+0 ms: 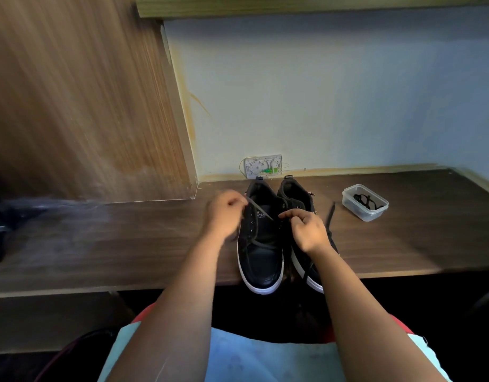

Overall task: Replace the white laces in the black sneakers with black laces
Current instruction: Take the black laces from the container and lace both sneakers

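Note:
Two black sneakers with white soles stand side by side on the dark wooden desk, toes toward me: the left sneaker (261, 252) and the right sneaker (298, 199). A black lace (261, 209) runs taut across the left sneaker's tongue. My left hand (224, 216) pinches one end of it above the shoe's left eyelets. My right hand (306, 230) pinches the lace at the shoe's right eyelets, covering part of the right sneaker. Another black lace end (329, 216) trails beside the right sneaker. The picture is blurred by motion.
A clear plastic tub (364, 202) with a black lace inside sits to the right of the shoes. A white wall box with wires (262, 166) is behind them. A wooden cabinet side (86, 106) rises at the left. The desk edge (155, 285) is near my lap.

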{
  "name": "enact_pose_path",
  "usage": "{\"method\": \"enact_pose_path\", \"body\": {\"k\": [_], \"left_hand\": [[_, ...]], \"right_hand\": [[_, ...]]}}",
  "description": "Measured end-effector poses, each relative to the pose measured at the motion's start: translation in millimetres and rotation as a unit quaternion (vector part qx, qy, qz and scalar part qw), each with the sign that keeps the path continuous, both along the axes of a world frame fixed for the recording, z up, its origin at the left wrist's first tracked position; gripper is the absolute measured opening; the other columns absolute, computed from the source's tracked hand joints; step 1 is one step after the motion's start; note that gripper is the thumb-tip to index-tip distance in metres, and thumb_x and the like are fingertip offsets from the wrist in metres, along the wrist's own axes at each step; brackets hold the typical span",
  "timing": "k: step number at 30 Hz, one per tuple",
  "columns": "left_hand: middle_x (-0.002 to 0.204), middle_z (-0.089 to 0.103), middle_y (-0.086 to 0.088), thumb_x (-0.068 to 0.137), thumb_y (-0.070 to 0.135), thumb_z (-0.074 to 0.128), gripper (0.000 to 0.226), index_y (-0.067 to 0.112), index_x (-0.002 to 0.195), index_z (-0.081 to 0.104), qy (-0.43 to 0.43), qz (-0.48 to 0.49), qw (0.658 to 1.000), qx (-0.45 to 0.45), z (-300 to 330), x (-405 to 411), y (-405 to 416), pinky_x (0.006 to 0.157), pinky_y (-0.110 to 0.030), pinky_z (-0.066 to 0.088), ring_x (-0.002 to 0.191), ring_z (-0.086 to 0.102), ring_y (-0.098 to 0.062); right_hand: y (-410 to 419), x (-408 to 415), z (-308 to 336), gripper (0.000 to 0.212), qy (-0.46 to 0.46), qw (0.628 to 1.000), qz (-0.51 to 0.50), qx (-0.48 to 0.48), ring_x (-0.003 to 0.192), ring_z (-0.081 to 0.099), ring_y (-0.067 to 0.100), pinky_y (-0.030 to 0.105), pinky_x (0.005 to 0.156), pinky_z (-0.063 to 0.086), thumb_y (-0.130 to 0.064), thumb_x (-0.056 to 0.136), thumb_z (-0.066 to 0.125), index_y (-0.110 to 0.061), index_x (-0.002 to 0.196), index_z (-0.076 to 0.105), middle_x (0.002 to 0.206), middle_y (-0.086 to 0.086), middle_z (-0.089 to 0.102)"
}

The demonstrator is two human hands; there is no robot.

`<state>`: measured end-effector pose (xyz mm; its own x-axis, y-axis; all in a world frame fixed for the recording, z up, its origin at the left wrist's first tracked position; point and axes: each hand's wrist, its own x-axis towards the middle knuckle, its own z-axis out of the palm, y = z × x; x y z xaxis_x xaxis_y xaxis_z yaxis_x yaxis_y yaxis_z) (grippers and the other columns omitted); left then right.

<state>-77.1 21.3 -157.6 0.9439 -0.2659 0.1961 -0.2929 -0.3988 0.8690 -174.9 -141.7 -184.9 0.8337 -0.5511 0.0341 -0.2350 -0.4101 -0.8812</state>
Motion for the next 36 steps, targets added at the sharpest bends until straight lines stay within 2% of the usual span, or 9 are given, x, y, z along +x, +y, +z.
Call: {"method": "enact_pose_path", "body": {"k": [2,5,9,11,17,20,25,31,36], "left_hand": [[0.086,0.066,0.002,0.091,0.011,0.062,0.010,0.015,0.091,0.072,0.035,0.146,0.977,-0.155,11.6,8.8,23.3,0.067,-0.022,0.043,0.080,0.059,-0.014],[0.088,0.066,-0.003,0.092,0.018,0.061,0.011,0.014,0.093,0.071,0.037,0.264,0.953,-0.147,6.2,21.0,47.3,0.071,-0.024,0.040,0.094,0.064,-0.026],[0.129,0.049,-0.003,0.094,0.027,0.054,0.023,0.033,0.114,0.063,0.062,0.191,0.949,0.241,-7.2,10.9,38.6,0.094,-0.038,0.036,0.125,0.038,-0.030],[0.134,0.042,0.000,0.089,0.026,0.058,0.034,0.037,0.122,0.057,-0.011,0.130,0.932,0.339,-5.2,-3.6,26.6,0.098,-0.040,0.033,0.127,0.032,-0.027],[0.114,0.062,0.012,0.086,0.044,0.064,0.030,0.032,0.114,0.063,-0.195,-0.169,0.905,0.338,-21.5,-33.8,-10.0,0.087,-0.036,0.040,0.111,0.046,-0.018],[0.112,0.064,0.009,0.094,0.039,0.055,0.025,0.028,0.115,0.063,-0.212,-0.147,0.903,0.342,-33.4,-37.1,-18.4,0.083,-0.035,0.036,0.109,0.046,-0.020],[0.090,0.061,0.015,0.084,0.043,0.068,0.011,0.036,0.089,0.062,-0.017,-0.149,0.970,0.190,-36.1,-30.2,-22.6,0.088,-0.037,0.047,0.102,0.053,-0.017],[0.085,0.062,0.010,0.086,0.034,0.065,0.010,0.024,0.087,0.063,-0.204,-0.098,0.947,0.228,-34.3,-37.5,-28.9,0.069,-0.031,0.042,0.091,0.049,-0.017],[0.090,0.056,0.010,0.089,0.038,0.061,0.012,0.032,0.078,0.059,-0.071,-0.010,0.987,0.147,-34.8,-37.5,-35.6,0.074,-0.031,0.044,0.100,0.047,-0.017]], "right_hand": [[0.5,-0.2,-0.9,0.038,0.003,1.000,0.008,-0.011,0.043,0.042,0.013,0.024,0.046,0.035,-0.003,0.088,0.040,-0.022,0.092,0.073,0.056,0.002,0.058],[0.5,0.1,0.4,0.040,0.014,0.999,0.024,-0.026,0.052,0.051,0.018,0.026,0.052,0.042,-0.002,0.088,0.040,-0.027,0.090,0.071,0.075,0.008,0.069],[-1.1,-0.8,0.1,0.044,0.011,0.999,0.038,-0.025,0.079,0.063,0.019,0.025,0.071,0.048,-0.001,0.086,0.039,-0.026,0.101,0.071,0.093,-0.001,0.071],[-1.6,-3.2,0.4,0.048,0.008,0.998,0.060,-0.028,0.083,0.062,0.014,0.020,0.074,0.046,0.001,0.085,0.039,-0.026,0.111,0.070,0.098,-0.004,0.069],[-2.6,-7.1,0.4,0.047,-0.012,0.996,0.067,-0.066,0.091,0.059,0.010,0.009,0.071,0.038,0.001,0.087,0.042,-0.019,0.122,0.067,0.112,0.001,0.068],[-2.0,-7.0,-0.5,0.046,-0.010,0.995,0.065,-0.073,0.092,0.060,0.010,0.012,0.078,0.040,-0.001,0.089,0.042,-0.019,0.124,0.065,0.115,0.003,0.068],[-2.3,-7.5,-1.1,0.049,-0.004,0.992,0.087,-0.096,0.088,0.057,0.006,0.013,0.078,0.039,-0.001,0.089,0.042,-0.019,0.131,0.061,0.122,0.004,0.066],[-0.6,-5.5,-3.1,0.047,-0.011,0.988,0.082,-0.129,0.095,0.062,0.014,0.012,0.077,0.038,0.000,0.089,0.043,-0.016,0.129,0.062,0.123,0.005,0.066],[4.6,-7.3,-2.0,0.046,-0.026,0.982,0.119,-0.147,0.116,0.059,0.018,0.018,0.094,0.042,0.003,0.089,0.042,-0.012,0.128,0.062,0.124,0.006,0.066]]}}
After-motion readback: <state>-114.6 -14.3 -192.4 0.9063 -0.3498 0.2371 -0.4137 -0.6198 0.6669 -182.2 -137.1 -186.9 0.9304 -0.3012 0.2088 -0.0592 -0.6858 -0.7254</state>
